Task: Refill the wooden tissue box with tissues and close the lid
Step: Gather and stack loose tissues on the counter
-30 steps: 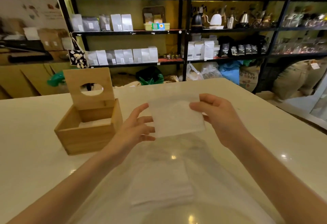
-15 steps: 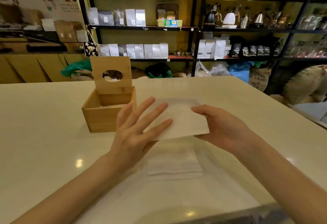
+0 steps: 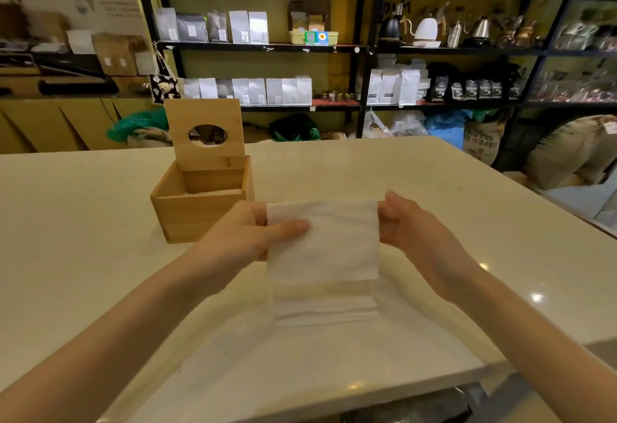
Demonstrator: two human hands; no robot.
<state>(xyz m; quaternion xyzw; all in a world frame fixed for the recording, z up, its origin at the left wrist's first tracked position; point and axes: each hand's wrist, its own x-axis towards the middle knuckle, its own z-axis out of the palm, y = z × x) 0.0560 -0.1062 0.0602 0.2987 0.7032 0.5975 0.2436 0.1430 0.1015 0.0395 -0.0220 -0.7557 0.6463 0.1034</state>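
A square wooden tissue box (image 3: pixel 197 212) stands on the white table (image 3: pixel 83 239), left of centre. Its lid (image 3: pixel 205 132), with an oval hole, is tipped up at the back. A few tissues lie low inside the box. I hold a folded white tissue (image 3: pixel 325 239) flat above the table, just right of the box. My left hand (image 3: pixel 247 235) pinches its left edge, thumb on top. My right hand (image 3: pixel 410 232) holds its right edge. Below the tissue, a stack of folded tissues (image 3: pixel 325 306) lies in a clear plastic wrapper on the table.
Black shelves (image 3: pixel 364 48) with white and dark bags, kettles and bottles fill the wall behind the table. Bags and sacks sit on the floor beyond the far edge. The table's right edge (image 3: pixel 547 195) runs diagonally.
My left hand, which lay flat with spread fingers over the tissue, now pinches its left edge. The tissue is held up square between both hands. My view has shifted, with the box further left.
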